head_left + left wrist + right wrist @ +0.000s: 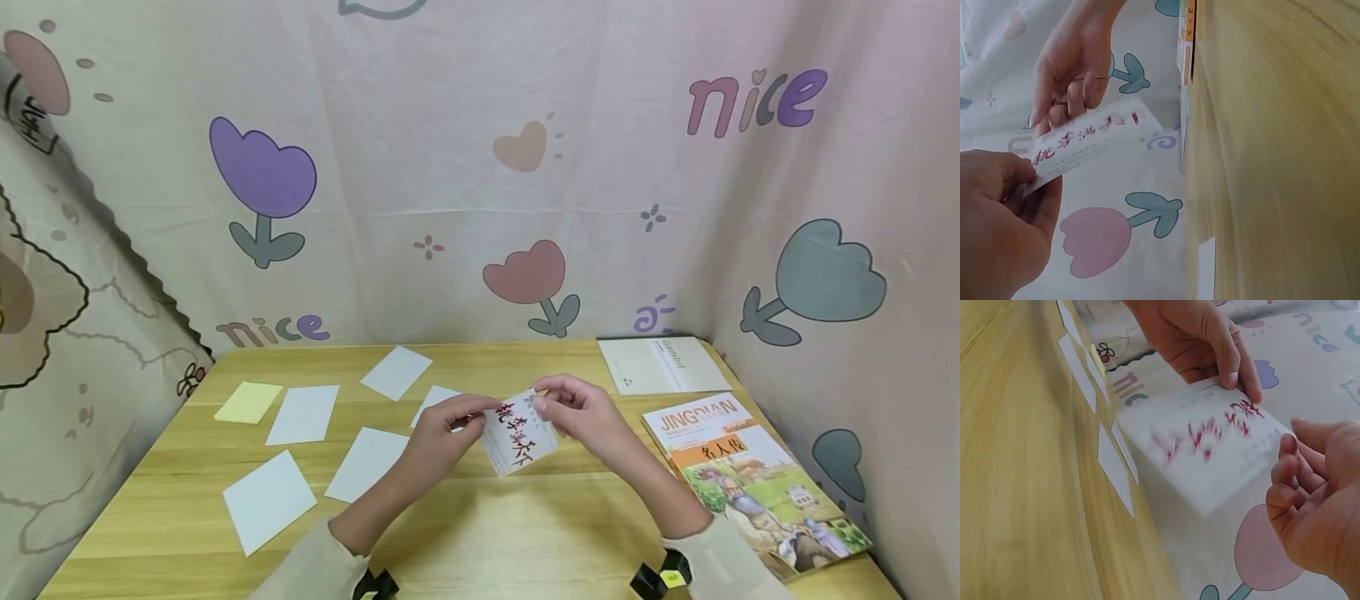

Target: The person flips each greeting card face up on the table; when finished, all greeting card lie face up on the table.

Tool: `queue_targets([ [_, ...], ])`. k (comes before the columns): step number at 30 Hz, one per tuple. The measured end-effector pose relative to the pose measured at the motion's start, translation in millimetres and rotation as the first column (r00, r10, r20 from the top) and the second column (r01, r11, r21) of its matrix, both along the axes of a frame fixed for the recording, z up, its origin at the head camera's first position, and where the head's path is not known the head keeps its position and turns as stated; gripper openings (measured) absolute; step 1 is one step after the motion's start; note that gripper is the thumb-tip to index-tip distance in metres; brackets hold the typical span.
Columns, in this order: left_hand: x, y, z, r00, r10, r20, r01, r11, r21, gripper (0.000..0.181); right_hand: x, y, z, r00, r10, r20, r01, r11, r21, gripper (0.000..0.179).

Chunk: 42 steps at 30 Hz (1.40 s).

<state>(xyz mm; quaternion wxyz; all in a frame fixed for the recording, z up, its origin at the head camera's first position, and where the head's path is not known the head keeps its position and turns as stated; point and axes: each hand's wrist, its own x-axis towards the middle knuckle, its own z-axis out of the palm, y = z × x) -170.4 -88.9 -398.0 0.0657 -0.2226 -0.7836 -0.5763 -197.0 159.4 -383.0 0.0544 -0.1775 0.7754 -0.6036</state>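
Note:
A small white square card (519, 442) with red handwritten-style Chinese characters is held up above the table, tilted, between both hands. My left hand (438, 442) pinches its left corner between thumb and fingers. At the top right corner, my right hand (588, 417) pinches the card with thumb and forefinger. In the left wrist view the printed side of the card (1094, 137) shows, with the left hand (1007, 212) at its near end. The right wrist view has the card (1210, 469) slightly blurred, its corner at the right hand's thumb and fingertips (1288, 445).
Several white paper squares (302, 414) lie spread over the left and middle of the wooden table (517, 542). A yellow square (248, 402) lies at the far left. On the right are a pale notebook (663, 367) and an illustrated book (772, 500). Patterned curtain (420, 167) surrounds the table.

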Motion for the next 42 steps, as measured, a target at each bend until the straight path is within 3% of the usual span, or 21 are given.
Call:
queue_targets([
  [6,-6.2,-6.4,-1.9,0.988,0.060,0.140,-0.069,0.996,0.063,0.028,-0.9,-1.0,-0.8,0.999,-0.016,-0.029,0.018,0.998,0.067,0.028],
  [14,-14.7,-12.7,0.7,0.979,0.145,0.145,-0.170,0.969,0.178,0.028,-1.6,-1.7,-3.4,0.989,-0.055,-0.140,0.068,0.994,0.089,0.029],
  [19,-18.3,-15.6,3.0,0.962,0.174,0.213,-0.227,0.939,0.258,0.032,-4.2,-3.2,-7.3,0.970,-0.124,-0.208,0.139,0.988,0.063,0.032],
  [27,-21.4,-14.3,3.7,0.943,0.128,0.306,-0.243,0.896,0.372,0.038,-5.3,-7.0,-10.0,0.973,-0.196,-0.123,0.192,0.980,-0.045,0.022],
  [30,-21.1,-12.1,1.5,0.946,0.083,0.313,-0.206,0.898,0.387,0.044,-6.8,-8.5,-11.6,0.975,-0.199,-0.096,0.191,0.978,-0.090,0.020],
  [35,-25.3,-13.8,-1.2,0.955,0.032,0.296,-0.128,0.941,0.313,0.051,-11.2,-6.0,-14.8,0.978,-0.190,-0.082,0.180,0.977,-0.115,0.021],
  [38,-32.7,-16.5,-2.2,0.960,0.016,0.279,-0.083,0.970,0.229,0.051,-12.4,-0.3,-17.2,0.980,-0.184,-0.075,0.176,0.980,-0.097,0.021],
  [42,-46.3,-17.3,-1.9,0.961,-0.039,0.273,-0.010,0.984,0.176,0.046,-15.8,9.4,-20.6,0.983,-0.166,-0.077,0.163,0.986,-0.043,0.021],
])
